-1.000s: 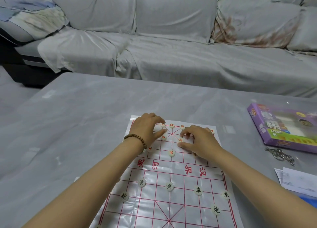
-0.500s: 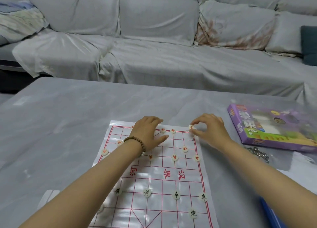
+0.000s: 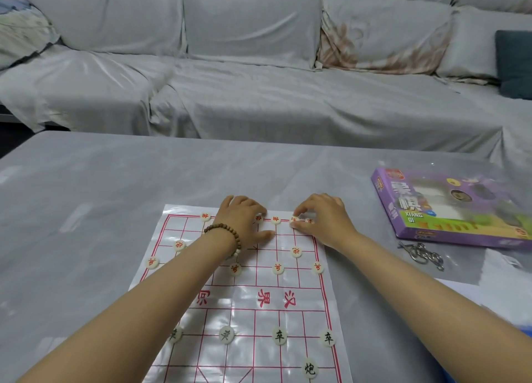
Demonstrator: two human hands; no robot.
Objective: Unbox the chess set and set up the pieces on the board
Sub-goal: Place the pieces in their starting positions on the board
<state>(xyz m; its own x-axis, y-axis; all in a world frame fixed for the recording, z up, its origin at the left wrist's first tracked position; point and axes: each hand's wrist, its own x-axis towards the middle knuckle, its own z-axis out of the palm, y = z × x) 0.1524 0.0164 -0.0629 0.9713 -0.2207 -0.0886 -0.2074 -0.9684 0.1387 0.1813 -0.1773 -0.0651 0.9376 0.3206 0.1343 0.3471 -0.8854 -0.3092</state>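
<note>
A glossy paper xiangqi board [image 3: 290,313] with red grid lines lies on the grey table. Round white pieces with red characters stand on its far half, black-lettered ones [image 3: 279,336] on the near half. My left hand [image 3: 244,221], with a bead bracelet on the wrist, rests on the far row with fingers curled over pieces; what lies under it is hidden. My right hand [image 3: 322,218] pinches a red-lettered piece [image 3: 295,220] at the far right part of the back row, beside another piece [image 3: 310,221].
The purple chess set box [image 3: 449,209] lies to the right on the table. A metal ring puzzle [image 3: 421,255] sits in front of it, with white papers [image 3: 503,293] nearer. A covered grey sofa [image 3: 259,94] runs behind the table.
My right hand went from the middle of the far half to the back row's right side, where it pinches a piece. The view swung right. My left hand stayed on the back row.
</note>
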